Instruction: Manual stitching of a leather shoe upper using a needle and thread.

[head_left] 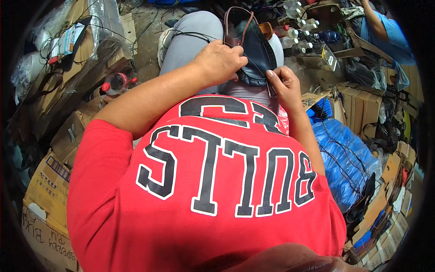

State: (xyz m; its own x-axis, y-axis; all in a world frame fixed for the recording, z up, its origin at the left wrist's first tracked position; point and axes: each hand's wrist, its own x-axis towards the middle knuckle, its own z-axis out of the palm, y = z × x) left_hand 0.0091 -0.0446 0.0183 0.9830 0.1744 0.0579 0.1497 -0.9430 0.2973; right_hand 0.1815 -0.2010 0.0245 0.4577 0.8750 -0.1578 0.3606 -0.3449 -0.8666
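A black leather shoe upper point(258, 50) with a gathered, stitched toe rests on my lap between my grey-clad knees. My left hand point(222, 60) is closed at its left edge, fingers pinched together beside a brown leather strap point(232, 41); what they grip is hidden. From there a thin thread point(254, 62) seems to run across the upper toward my right hand point(286, 86). The right thumb and forefinger pinch at the upper's right side, and a slim dark piece hangs just below them. Looped brown strips rise above the upper's far end.
Several small bottles point(288, 41) stand at the far right, near another person's arm point(375, 23). A red-capped bottle point(115, 84) lies at left among cardboard and plastic. Blue plastic bags point(342, 158) and stacked cardboard point(360, 106) crowd my right side. A yellow carton point(47, 181) sits at left.
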